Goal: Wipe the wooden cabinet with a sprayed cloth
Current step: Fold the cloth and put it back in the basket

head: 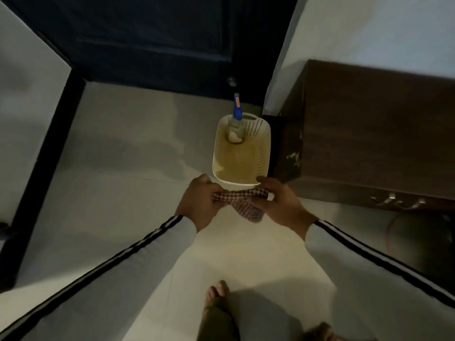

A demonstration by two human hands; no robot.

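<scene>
Cloth (242, 201), checked in red and white, is stretched and bunched between the two hands in the middle of the view, above a pale tiled floor (123, 148). Left hand (200, 204) is closed around the cloth's left end, fingers curled over the fabric. Right hand (279, 201) pinches the right end, thumb toward the far side, and a loose fold of the cloth hangs down below and between the hands. Both arms wear light sleeves (128, 264) with dark stripes running along them.

Just beyond the hands a cream plastic basket (264, 143) with perforated walls stands on the floor. A spray bottle (236, 124) with a blue trigger head stands upright in its far end, the head rising above the rim. The basket sits just beside the wooden cabinet (374, 134), which fills the right side of the scene: dark brown, with worn pale marks on its near left corner and metal handles low on its front face. The cabinet stands against a light wall (369, 33). A dark blue door (152, 40) closes the far end of the floor. A bare foot (216, 295) shows near the bottom edge, toes pointing to the far side.
</scene>
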